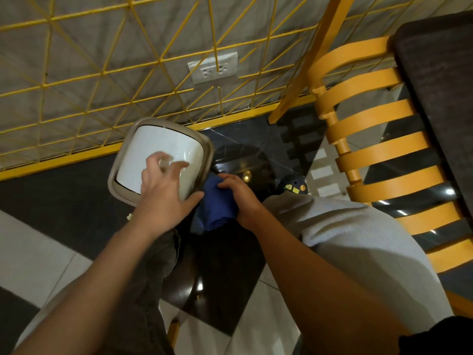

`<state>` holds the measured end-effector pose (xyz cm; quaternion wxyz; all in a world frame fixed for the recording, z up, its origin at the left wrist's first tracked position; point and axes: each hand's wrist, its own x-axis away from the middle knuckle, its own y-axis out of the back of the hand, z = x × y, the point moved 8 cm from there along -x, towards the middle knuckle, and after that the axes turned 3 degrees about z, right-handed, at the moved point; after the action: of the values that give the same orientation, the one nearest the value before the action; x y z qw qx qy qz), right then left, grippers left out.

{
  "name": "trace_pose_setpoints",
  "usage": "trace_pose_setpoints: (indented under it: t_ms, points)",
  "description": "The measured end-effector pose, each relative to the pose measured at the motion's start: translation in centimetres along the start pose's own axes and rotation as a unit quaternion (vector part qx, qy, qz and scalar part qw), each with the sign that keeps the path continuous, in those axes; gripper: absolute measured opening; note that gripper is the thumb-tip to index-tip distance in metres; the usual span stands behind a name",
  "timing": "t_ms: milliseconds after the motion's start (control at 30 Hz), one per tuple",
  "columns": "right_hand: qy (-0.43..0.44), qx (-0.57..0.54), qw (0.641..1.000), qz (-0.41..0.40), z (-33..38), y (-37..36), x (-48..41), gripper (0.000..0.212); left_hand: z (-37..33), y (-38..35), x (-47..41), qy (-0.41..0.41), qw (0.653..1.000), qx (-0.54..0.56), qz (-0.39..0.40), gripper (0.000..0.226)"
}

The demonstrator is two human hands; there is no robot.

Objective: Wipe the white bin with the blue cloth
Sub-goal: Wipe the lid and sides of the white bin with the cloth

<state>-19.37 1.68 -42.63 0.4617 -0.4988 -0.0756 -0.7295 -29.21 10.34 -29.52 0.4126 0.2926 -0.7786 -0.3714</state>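
Where the bin is sitting: left of centre in the frame, on the dark floor at the foot of the grid, with its white top facing the camera inside a grey-beige rim.
Left hand: the left hand is reaching over the bin's lower right corner with fingers splayed and half bent, grasping nothing. Blur is hiding whether the fingertips are touching the white top. The thumb is pointing right, toward the cloth.
Right hand: the right hand is clenching around the cloth just right of centre, with fingers curling over its upper edge.
Cloth: blue and bunched, it is hanging from the right hand just beside the bin's lower right rim, between the two hands. Whether it is touching the bin cannot be told.
Leg: a grey trouser leg is filling the lower right, and a dark shoe with coloured patches is showing beyond the knee.
Chair: an orange slatted chair is curving down the right side of the frame.
Table: a dark table is occupying the upper right corner, beside the chair.
Socket: a double socket is sitting on the wall behind the yellow grid, at upper centre.
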Motion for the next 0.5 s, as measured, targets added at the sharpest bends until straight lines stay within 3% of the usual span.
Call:
trace_pose_setpoints:
  t_ms: [67, 133, 200, 400, 500]
  points:
    - [-0.028, -0.055, 0.998, 0.008, -0.6, -0.3, 0.1, 0.034, 0.8, -1.6, 0.7, 0.082, 0.992, 0.1, 0.003, 0.054]
    - [-0.053, -0.106, 0.993, 0.029, -1.1, -0.8, 0.5, 0.043, 1.5, -4.1, 1.0, 0.149, 0.97, 0.184, 0.064, 0.06]
    - [-0.067, -0.149, 0.986, 0.044, -1.4, -1.3, 1.1, 0.046, 1.4, -5.4, 1.4, 0.174, 0.951, 0.237, 0.098, 0.062]
    - [-0.114, -0.104, 0.986, 0.058, -3.7, -1.7, 1.4, 0.053, 1.3, -6.1, 1.2, 0.2, 0.926, 0.302, 0.104, 0.014]
    - [-0.125, -0.11, 0.979, 0.114, -3.8, -1.9, 1.7, 0.059, 1.7, -6.7, 1.6, 0.219, 0.871, 0.423, 0.122, 0.019]
